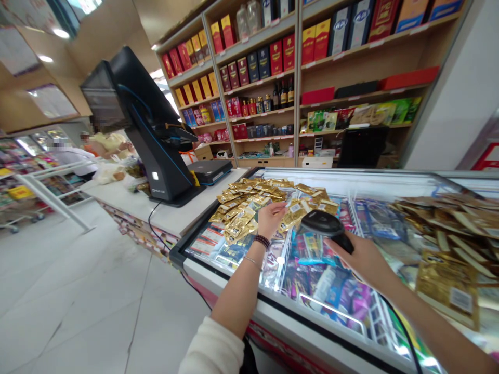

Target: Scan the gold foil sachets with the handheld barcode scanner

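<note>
My left hand [271, 219], with a beaded bracelet at the wrist, is over the gold packets [237, 210] heaped on the glass freezer top. Its fingers are pressed together beside a packet, and what they hold is too small to make out. My right hand [360, 254] is wrapped round the handle of a black barcode scanner [322, 223], whose head points toward the gold packets [298, 212] near my left fingertips. At the right, a larger pile of gold-brown packets [448, 280] lies on the glass, one with its barcode label facing up.
A black checkout terminal [156, 150] and a flat scale [210, 170] stand on the white counter [171, 213] at the left. The scanner's cable [403, 327] runs below my right arm. Shelves [259, 80] of boxes stand behind. Other people are at the far left.
</note>
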`<state>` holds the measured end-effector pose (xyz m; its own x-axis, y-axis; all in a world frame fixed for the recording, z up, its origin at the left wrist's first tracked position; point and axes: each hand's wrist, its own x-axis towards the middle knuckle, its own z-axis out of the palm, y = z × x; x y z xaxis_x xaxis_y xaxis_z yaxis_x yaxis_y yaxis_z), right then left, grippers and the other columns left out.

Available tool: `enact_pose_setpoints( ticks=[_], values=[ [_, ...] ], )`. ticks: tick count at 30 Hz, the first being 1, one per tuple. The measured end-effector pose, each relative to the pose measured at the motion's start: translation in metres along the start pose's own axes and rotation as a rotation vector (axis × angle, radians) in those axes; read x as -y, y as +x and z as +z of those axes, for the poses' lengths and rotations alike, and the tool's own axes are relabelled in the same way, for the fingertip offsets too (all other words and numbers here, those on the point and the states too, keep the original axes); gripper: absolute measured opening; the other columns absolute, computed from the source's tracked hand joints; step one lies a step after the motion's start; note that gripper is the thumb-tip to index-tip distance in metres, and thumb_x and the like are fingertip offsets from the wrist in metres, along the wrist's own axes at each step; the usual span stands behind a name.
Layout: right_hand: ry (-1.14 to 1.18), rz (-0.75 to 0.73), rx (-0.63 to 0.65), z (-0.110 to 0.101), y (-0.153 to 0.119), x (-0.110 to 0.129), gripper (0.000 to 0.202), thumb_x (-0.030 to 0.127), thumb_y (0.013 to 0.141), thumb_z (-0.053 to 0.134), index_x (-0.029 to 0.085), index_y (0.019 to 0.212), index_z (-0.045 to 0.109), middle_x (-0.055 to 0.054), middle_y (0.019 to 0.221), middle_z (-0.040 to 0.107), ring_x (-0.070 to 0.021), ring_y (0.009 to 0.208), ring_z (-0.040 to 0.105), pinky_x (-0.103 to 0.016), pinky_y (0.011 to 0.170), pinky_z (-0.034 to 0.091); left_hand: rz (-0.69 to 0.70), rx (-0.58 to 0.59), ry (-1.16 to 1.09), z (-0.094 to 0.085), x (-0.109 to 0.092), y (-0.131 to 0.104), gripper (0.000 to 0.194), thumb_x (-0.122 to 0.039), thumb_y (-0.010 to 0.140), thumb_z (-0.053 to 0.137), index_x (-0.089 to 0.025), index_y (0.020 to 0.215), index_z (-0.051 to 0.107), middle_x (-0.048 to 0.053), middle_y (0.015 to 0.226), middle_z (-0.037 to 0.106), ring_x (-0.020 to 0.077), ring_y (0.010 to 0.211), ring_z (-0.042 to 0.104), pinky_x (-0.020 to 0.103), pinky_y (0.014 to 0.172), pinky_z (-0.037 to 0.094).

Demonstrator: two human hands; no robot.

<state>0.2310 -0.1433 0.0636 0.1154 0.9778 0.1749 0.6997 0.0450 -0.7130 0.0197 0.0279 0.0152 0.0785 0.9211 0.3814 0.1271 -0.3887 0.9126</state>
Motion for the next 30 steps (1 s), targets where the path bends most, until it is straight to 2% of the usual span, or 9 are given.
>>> enact_pose_setpoints(
  ticks=[7, 21, 27, 30],
  values=[
    [-0.004, 0.000, -0.025, -0.001, -0.001, -0.002, 0.045, 0.073, 0.077, 0.047, 0.029, 0.077, 0.055, -0.005, 0.050, 0.061, -0.0312, 0.050, 0.061, -0.040, 0.060, 0.042, 0.004, 0.014, 0.000, -0.003, 0.000, -0.003, 0.014, -0.019, 0.088, 0.079, -0.017, 0.100, 0.085, 0.011, 0.106, 0.086, 0.0254, 0.097, 0.083, 0.036, 0.094, 0.066],
    [0.031, -0.025, -0.042, 0.000, -0.001, -0.002, 0.043, 0.071, 0.078, 0.052, 0.029, 0.073, 0.056, -0.003, 0.048, 0.060, -0.0282, 0.047, 0.060, -0.038, 0.056, 0.042, -0.008, 0.002, 0.022, -0.005, -0.003, -0.006, 0.013, -0.020, 0.086, 0.080, -0.018, 0.098, 0.085, 0.009, 0.100, 0.086, 0.0250, 0.094, 0.083, 0.036, 0.091, 0.067],
    [0.228, -0.005, -0.050, -0.003, -0.001, -0.018, 0.044, 0.070, 0.081, 0.058, 0.028, 0.067, 0.055, 0.002, 0.041, 0.057, -0.0197, 0.041, 0.053, -0.034, 0.053, 0.041, -0.071, -0.021, 0.056, -0.003, -0.006, -0.010, 0.012, -0.019, 0.085, 0.079, -0.017, 0.095, 0.084, 0.010, 0.096, 0.086, 0.0251, 0.090, 0.082, 0.035, 0.084, 0.067],
    [0.378, 0.012, -0.129, -0.017, -0.006, -0.032, 0.048, 0.069, 0.087, 0.060, 0.027, 0.065, 0.056, 0.004, 0.039, 0.053, -0.0150, 0.038, 0.047, -0.031, 0.052, 0.040, -0.090, -0.050, 0.101, 0.003, -0.009, -0.013, 0.010, -0.021, 0.084, 0.079, -0.018, 0.093, 0.082, 0.010, 0.097, 0.086, 0.0239, 0.091, 0.082, 0.035, 0.088, 0.065]
  ],
)
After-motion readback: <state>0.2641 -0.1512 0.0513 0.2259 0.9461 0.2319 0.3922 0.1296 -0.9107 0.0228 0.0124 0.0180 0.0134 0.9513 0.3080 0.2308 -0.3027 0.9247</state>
